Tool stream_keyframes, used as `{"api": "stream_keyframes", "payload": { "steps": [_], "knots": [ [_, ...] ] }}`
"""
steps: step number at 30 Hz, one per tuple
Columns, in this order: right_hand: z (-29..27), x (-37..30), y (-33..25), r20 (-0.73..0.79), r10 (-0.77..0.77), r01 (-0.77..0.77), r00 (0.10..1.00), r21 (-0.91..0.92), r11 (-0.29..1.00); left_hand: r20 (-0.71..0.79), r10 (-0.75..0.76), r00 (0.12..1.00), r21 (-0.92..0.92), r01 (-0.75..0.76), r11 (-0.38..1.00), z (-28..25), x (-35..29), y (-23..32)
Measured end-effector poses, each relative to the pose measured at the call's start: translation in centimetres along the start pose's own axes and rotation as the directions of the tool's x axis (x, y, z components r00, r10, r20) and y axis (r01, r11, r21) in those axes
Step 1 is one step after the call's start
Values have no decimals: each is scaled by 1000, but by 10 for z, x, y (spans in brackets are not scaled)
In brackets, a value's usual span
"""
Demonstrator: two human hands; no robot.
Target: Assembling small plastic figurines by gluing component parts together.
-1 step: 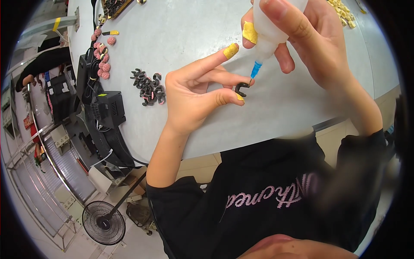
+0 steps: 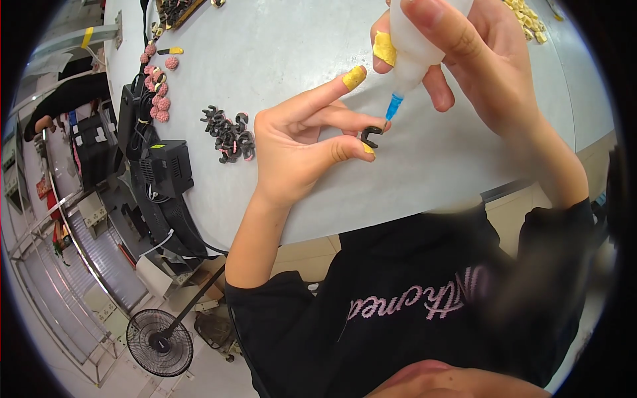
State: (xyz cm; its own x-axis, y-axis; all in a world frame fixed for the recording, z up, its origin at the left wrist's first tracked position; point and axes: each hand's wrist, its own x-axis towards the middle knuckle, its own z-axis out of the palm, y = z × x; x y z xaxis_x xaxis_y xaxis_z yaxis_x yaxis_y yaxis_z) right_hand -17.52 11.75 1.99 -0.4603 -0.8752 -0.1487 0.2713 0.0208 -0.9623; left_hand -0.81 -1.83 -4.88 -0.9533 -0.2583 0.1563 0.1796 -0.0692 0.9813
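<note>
Between the thumb and a finger of my left hand (image 2: 298, 136) is a small black C-shaped piece (image 2: 371, 138), its gap facing right. My right hand (image 2: 488, 63) grips a translucent white squeeze bottle (image 2: 415, 56) tilted downward. Its blue needle tip (image 2: 394, 106) points at the upper end of the black piece; whether it touches cannot be made out. Yellow tape wraps some fingertips on both hands. Left of my left hand lies a pile of similar black curved pieces (image 2: 229, 136), some with pink parts.
Pink bumpy balls (image 2: 159, 99) lie along the left of the grey table (image 2: 424, 186). Beside them rests a black and yellow strip (image 2: 170, 50). Small yellowish pieces (image 2: 527, 20) are heaped at far right. A black box with cables (image 2: 166, 166) lines the left edge; a fan (image 2: 159, 341) stands beyond.
</note>
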Motion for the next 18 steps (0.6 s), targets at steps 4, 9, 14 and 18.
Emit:
{"api": "stream_keyframes", "payload": {
  "steps": [4,9,14,18],
  "knots": [
    [-3,10,-4,-39,27,-29,999,-40,999,-19,5,1000,-29,-6,1000,0,4,2],
    [-5,14,-3,-234,-220,248,947,95,964,-88,-96,992,-60,91,994,2,3,7],
    [-35,6,5,-166,-545,446,822,-408,796,-149,-182,972,-77,172,982,7,1,9],
    [-46,-9,25,77,-617,485,783,-697,528,-149,-157,976,-36,153,988,11,-4,14]
  ]
}}
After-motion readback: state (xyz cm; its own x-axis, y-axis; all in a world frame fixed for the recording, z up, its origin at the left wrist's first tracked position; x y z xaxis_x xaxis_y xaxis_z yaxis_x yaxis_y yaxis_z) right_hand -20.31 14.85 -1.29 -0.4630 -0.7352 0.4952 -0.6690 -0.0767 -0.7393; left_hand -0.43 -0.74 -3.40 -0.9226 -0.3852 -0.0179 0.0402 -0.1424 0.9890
